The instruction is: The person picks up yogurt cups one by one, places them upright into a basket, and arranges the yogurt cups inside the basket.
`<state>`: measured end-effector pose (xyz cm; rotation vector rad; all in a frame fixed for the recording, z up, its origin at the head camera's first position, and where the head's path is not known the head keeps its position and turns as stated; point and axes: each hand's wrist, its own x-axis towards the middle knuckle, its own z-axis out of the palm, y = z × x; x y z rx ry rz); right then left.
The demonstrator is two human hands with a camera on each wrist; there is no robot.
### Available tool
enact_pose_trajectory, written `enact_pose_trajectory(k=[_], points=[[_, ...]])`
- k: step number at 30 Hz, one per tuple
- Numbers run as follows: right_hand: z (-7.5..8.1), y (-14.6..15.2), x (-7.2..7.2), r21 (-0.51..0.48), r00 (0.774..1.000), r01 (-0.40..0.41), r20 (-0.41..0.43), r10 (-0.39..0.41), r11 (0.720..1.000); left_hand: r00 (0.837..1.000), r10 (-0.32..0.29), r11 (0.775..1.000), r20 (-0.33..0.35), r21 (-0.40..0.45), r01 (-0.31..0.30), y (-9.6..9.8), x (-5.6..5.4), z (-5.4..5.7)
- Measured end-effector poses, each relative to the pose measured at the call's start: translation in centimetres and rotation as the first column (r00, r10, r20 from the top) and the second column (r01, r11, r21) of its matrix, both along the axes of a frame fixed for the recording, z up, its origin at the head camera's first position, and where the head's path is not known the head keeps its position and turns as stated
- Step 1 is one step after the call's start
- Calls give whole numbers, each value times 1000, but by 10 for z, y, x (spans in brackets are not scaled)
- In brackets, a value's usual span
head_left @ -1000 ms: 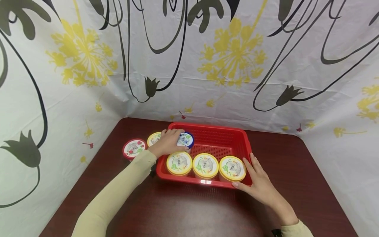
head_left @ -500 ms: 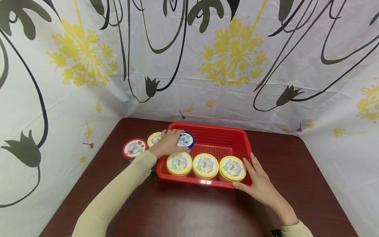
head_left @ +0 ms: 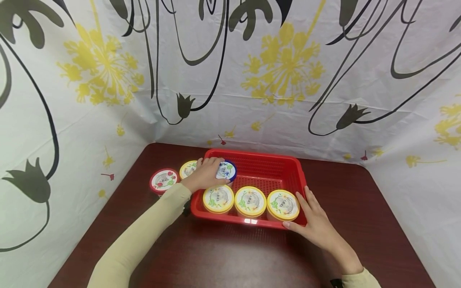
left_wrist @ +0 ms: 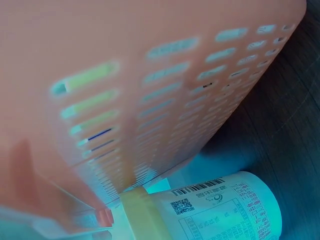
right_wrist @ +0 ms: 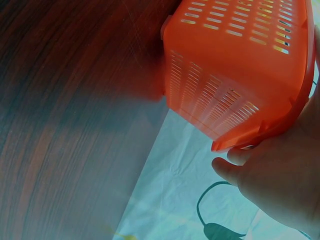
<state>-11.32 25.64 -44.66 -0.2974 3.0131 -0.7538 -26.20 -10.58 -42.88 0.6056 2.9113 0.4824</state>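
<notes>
A red plastic basket (head_left: 266, 168) stands on the table. Along its front side sit three tubs with yellow lids, the left tub (head_left: 218, 199), middle tub (head_left: 250, 201) and right tub (head_left: 283, 205). My left hand (head_left: 205, 174) reaches over the basket's left side and grips a blue-lidded tub (head_left: 226, 171) at the back left; the fingers partly cover its lid. My right hand (head_left: 318, 224) holds the basket's front right corner, thumb on the front rim and fingers along the right rim. In the right wrist view, fingertips (right_wrist: 227, 167) show beside the basket's rim.
Left of the basket stand another yellow-lidded tub (head_left: 187, 168), partly behind the left hand, and a red-lidded tub (head_left: 163, 181). The left wrist view shows a yellow-lidded tub (left_wrist: 215, 207) beside the basket wall. Patterned cloth (head_left: 230, 80) hangs around the dark wooden table (head_left: 223, 260).
</notes>
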Motion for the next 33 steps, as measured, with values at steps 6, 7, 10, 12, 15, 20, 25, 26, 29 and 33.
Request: enact_pose_trajectory(k=[6, 7, 10, 12, 15, 20, 25, 26, 29, 33], points=[[-1, 0, 0, 0, 1000, -5, -3, 5, 1000, 1000, -4, 1000, 12, -5, 4, -1, 0, 0], [-1, -1, 0, 0, 1000, -5, -2, 5, 1000, 1000, -7, 1000, 12, -2, 7, -2, 1, 0], [0, -1, 0, 1, 1000, -4, 2, 4, 1000, 1000, -14, 1000, 9, 13, 14, -3, 2, 2], [0, -1, 0, 1, 1000, -4, 3, 4, 1000, 1000, -16, 999, 5, 31, 16, -5, 4, 4], [0, -1, 0, -1, 1000, -8, -3, 8, 1000, 1000, -8, 998, -3, 59, 9, -8, 7, 9], [0, -1, 0, -3, 1000, -10, -7, 10, 1000, 999, -2, 997, -45, 83, 5, -11, 11, 18], [0, 0, 0, 0, 1000, -5, 0, 5, 1000, 996, 7, 996, -86, 88, 0, -15, 13, 22], [0, 0, 0, 0, 1000, -5, -1, 5, 1000, 996, 11, 996, -87, 87, -4, -17, 14, 21], [1, -1, 1, -1, 1000, -12, -6, 12, 1000, 996, 32, 996, -78, 87, -25, -22, 17, 20], [1, -2, 1, 1, 1000, -18, -16, 18, 1000, 994, 63, 994, -87, 90, -55, -30, 21, 20]])
